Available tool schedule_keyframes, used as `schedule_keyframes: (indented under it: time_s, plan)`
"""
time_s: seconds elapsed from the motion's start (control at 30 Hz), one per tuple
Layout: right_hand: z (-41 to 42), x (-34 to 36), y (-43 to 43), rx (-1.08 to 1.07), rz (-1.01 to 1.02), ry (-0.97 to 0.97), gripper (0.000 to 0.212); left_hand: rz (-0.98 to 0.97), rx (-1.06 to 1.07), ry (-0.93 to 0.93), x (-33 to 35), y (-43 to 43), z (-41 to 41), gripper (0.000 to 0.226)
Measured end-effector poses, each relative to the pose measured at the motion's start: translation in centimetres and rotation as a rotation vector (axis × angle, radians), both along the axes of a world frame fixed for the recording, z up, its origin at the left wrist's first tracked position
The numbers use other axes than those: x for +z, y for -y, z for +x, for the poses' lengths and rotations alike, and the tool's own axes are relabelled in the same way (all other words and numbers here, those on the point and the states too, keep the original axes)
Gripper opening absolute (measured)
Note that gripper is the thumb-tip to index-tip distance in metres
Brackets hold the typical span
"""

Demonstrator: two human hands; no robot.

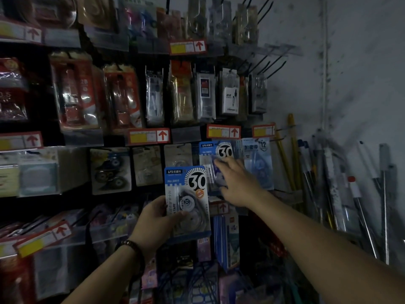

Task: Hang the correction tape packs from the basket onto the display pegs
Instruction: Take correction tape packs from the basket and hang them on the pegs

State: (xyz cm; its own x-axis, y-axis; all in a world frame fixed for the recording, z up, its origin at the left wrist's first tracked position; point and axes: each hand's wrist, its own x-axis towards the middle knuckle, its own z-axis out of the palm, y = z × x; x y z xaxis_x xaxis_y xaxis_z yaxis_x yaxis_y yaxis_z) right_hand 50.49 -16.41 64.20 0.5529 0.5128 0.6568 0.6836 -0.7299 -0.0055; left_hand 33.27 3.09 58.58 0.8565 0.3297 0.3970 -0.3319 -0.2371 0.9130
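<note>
My left hand (156, 220) holds a blue and white correction tape pack (187, 194) marked "30" upright in front of the display, gripping its lower left edge. Behind and to the right, an identical pack (215, 154) hangs on a peg among others of its kind. My right hand (237, 183) reaches onto that hanging pack, fingers spread against its blister. Whether it grips the pack I cannot tell. A blue plastic basket (197, 288) shows dimly at the bottom centre.
Pegboard rows of stationery packs fill the left and centre, with red arrow price tags (150, 136). A lighter pack marked "12" (259, 161) hangs right of the "30" packs. Empty black pegs (269, 64) jut out top right. Poles and rods (341, 194) lean against the grey wall.
</note>
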Motion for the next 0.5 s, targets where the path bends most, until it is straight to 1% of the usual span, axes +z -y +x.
schedule_keyframes:
  time_s: [0.07,0.13,0.27,0.33,0.37,0.4,0.43,0.5]
  plan:
    - [0.5,-0.2,-0.8,-0.030,-0.010,0.013,0.097,0.004,0.004,0.001,-0.1,-0.2,0.0,0.031]
    - [0.9,-0.4,-1.4,-0.040,-0.005,0.021,0.095,0.005,0.010,0.003,-0.1,-0.3,0.1,0.031]
    - [0.0,-0.6,-1.7,-0.017,0.076,0.020,0.075,0.008,0.023,0.017,0.3,-0.6,0.4,0.029]
    - [-1.5,-1.0,-1.3,0.066,0.153,0.061,0.058,0.001,0.023,0.020,0.5,-0.5,0.7,0.029]
    - [-2.4,-1.4,-1.2,0.125,0.190,0.092,0.054,-0.005,0.023,0.024,0.7,-0.5,0.9,0.030]
    - [-3.4,-1.9,-1.1,0.184,0.209,0.122,0.054,-0.008,0.021,0.028,0.8,-0.4,1.2,0.030]
    - [-4.3,-2.6,-1.0,0.231,0.204,0.148,0.059,-0.005,0.018,0.034,1.0,-0.1,1.4,0.030]
    - [-5.3,-4.1,-0.9,0.290,0.151,0.186,0.078,0.001,0.014,0.056,1.2,0.5,2.0,0.029]
